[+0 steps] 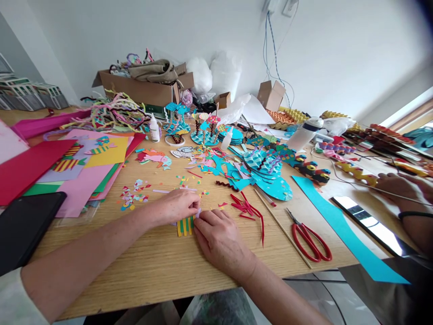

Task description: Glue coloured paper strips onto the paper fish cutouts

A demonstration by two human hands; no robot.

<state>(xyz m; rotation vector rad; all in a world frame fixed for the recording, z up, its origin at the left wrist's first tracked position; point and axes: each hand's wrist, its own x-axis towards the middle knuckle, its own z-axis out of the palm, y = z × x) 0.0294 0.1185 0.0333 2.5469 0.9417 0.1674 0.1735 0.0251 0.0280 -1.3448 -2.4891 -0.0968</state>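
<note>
A small striped paper piece [185, 227], yellow and green with some purple paper at its edge, lies on the table between my two hands. My left hand [179, 205] is closed at its upper edge, fingers curled and pressed together. From the right, my right hand [219, 237] grips the same piece, thumb and fingers at its side; the fingertips are partly hidden. Tiny colored paper scraps [131, 195] are scattered to the left. Red paper strips [248, 207] lie just right of my right hand, with a thin wooden stick [282, 228] and red-handled scissors [311, 239] farther over.
Colored paper sheets [76, 189] and a black phone [29, 225] are at left. Glue bottles [154, 128], blue paper cutouts [262, 167] and a cardboard box [138, 88] stand farther back. A blue paper strip [338, 221] overhangs the edge. Another person's hand [394, 189] is at right.
</note>
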